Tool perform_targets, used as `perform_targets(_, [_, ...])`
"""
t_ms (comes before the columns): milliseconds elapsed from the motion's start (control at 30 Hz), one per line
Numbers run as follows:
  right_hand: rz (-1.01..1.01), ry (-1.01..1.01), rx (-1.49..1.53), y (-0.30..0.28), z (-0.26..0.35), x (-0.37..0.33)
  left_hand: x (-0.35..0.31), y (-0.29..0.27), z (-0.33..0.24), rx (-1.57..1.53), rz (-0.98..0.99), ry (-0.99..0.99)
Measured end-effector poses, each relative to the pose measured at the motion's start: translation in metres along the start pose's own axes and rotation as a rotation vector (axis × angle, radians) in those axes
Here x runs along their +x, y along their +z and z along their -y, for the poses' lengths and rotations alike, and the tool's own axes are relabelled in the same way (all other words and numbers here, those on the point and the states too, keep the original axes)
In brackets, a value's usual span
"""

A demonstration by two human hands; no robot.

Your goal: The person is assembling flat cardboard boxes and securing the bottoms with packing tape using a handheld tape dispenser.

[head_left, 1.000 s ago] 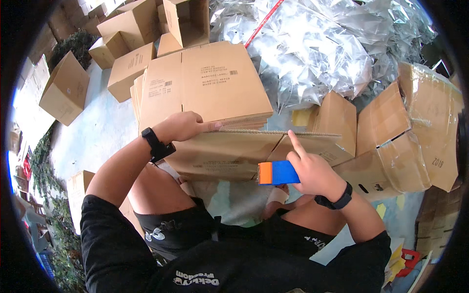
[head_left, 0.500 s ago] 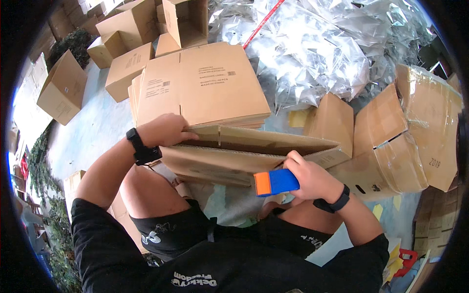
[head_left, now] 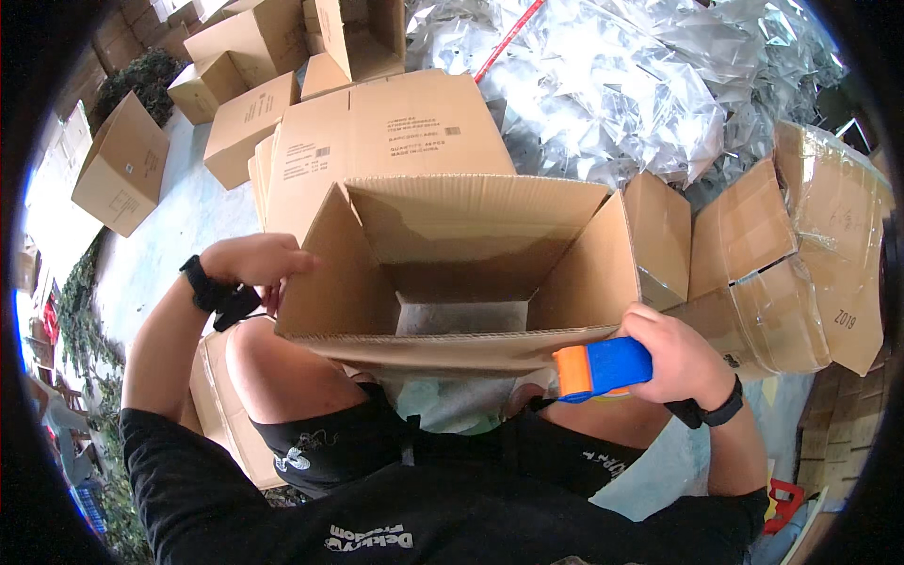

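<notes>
An opened-out cardboard box [head_left: 471,226] stands between my knees, its four walls squared and its top facing up. Grey floor shows through the bottom. My left hand [head_left: 259,262] is closed on the box's left side, the thumb along the wall and the other fingers partly hidden. At the near right corner, my right hand [head_left: 678,353] grips a blue and orange tape dispenser [head_left: 607,368] against the near wall. Whether its fingers also hold the box's edge, I cannot tell.
Behind the box lies a stack of flattened cartons [head_left: 377,132]. Set-up cartons [head_left: 250,127] stand at the far left. Silvery foil material [head_left: 603,85] heaps at the far right. Taped boxes [head_left: 753,282] sit at my right, and green garland [head_left: 80,292] runs along the left.
The box, nearly flat before, has spread into an open rectangle. My left hand has moved left and nearer; my right hand has shifted right and slightly down with the tape dispenser.
</notes>
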State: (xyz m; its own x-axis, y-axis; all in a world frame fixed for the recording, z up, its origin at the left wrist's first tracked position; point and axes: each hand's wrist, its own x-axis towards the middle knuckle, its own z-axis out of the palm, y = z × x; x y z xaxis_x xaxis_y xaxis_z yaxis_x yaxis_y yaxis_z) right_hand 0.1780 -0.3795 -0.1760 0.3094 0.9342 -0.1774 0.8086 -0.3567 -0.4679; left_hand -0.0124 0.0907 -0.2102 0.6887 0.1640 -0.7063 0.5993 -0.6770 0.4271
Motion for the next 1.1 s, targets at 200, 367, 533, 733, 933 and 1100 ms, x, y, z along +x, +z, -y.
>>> perform_targets(200, [0.096, 0.06, 0.083, 0.013, -0.014, -0.008, 0.007, 0.035, -0.005, -0.324, 0.197, -0.046])
perform_targets(367, [0.179, 0.078, 0.118, -0.001, -0.028, -0.014, 0.01, 0.041, -0.005, -0.307, 0.189, -0.08])
perform_targets(533, [-0.194, 0.267, 0.887, -0.009, -0.053, -0.007, -0.011, 0.059, -0.024, -0.106, 0.08, 0.0])
perform_targets(733, [-0.302, 0.351, 1.416, 0.025, -0.122, 0.034, -0.011, 0.067, -0.035, -0.029, 0.046, 0.015])
perform_targets(933, [-0.059, 0.395, 1.37, 0.041, -0.1, 0.056, -0.013, 0.066, -0.037, -0.061, 0.037, -0.036])
perform_targets(1100, [0.273, 0.3, 0.782, 0.111, -0.08, 0.081, 0.002, 0.06, -0.042, -0.066, 0.005, 0.01])
